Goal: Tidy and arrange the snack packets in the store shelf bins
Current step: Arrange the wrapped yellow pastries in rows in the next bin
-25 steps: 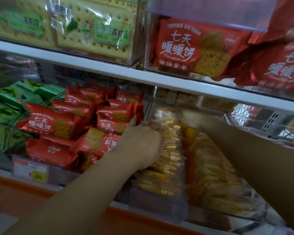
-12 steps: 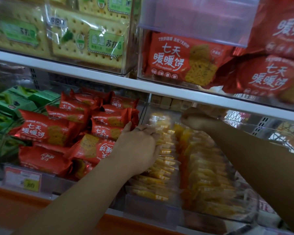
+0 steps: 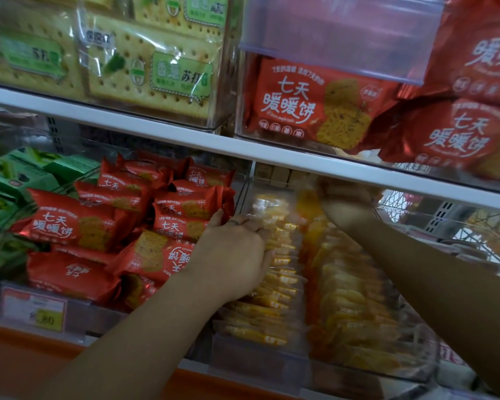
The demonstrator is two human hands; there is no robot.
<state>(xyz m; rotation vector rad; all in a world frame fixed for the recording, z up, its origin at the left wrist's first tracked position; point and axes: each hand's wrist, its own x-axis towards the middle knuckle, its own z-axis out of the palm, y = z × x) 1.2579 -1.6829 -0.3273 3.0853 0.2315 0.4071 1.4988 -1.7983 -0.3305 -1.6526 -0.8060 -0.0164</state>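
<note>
Forearms are stretching in from the near edge toward the lower shelf, above an orange ledge [image 3: 26,356] that is carrying a yellow price tag [image 3: 33,311] at the left. Just behind the ledge, a clear bin [image 3: 257,362] is holding the yellow packets [image 3: 280,287], which are standing on edge in 2 rows running front to back. The left grip [image 3: 234,255] is lying palm down on the left row, about midway along it. Its fingers are curling over the row's right side and clasping the packets there, while its thumb is reaching left and touching the neighbouring red packets [image 3: 78,223]. Those red packets are lying heaped loosely in the next bin to the left, with green packets [image 3: 9,180] sitting in the bin beyond them. Farther back, the right grip [image 3: 344,203] is reaching to the rear end of the right row, just under the white shelf rail [image 3: 156,134]. It is blurring too much to tell whether it is wide, narrow or holding anything. Above the rail, cracker packs [image 3: 145,73] with green labels are standing in a clear bin on the left. Large red packs [image 3: 315,105] are filling the bin on the right, under a translucent flap [image 3: 335,33].
</note>
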